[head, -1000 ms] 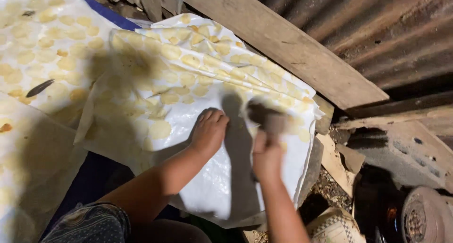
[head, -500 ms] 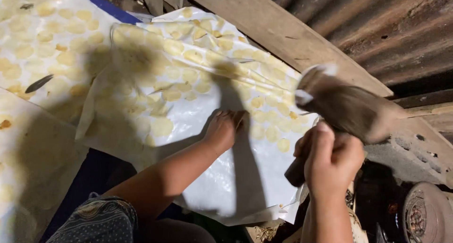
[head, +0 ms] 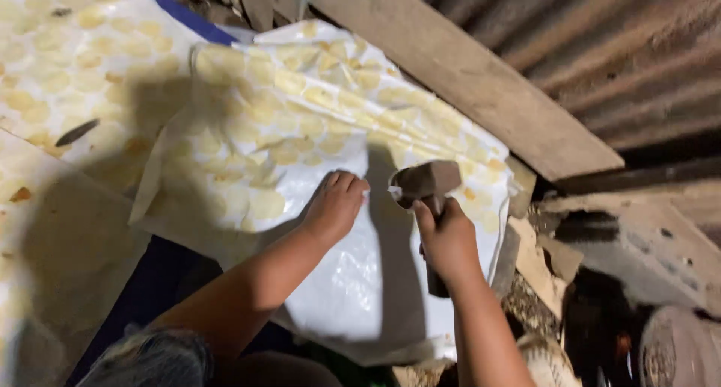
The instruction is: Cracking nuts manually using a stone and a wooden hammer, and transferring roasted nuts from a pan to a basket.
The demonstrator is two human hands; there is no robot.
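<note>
The right hand [head: 448, 240] is wrapped tight around the handle of a small hammer [head: 426, 188]. Half a second ago the hammer was up high; now its dull brown head has come down, low over the white plastic sheet [head: 345, 282]. It looks like a hit is landing right there. Just beside it, the left hand [head: 334, 205] presses flat on the sheet, fingers close together. The sheet is shiny and crinkly, with thin, round, pale yellow slices [head: 300, 116] spread beyond the hands. Farther past them lies a rough wooden plank [head: 466, 79].
</note>
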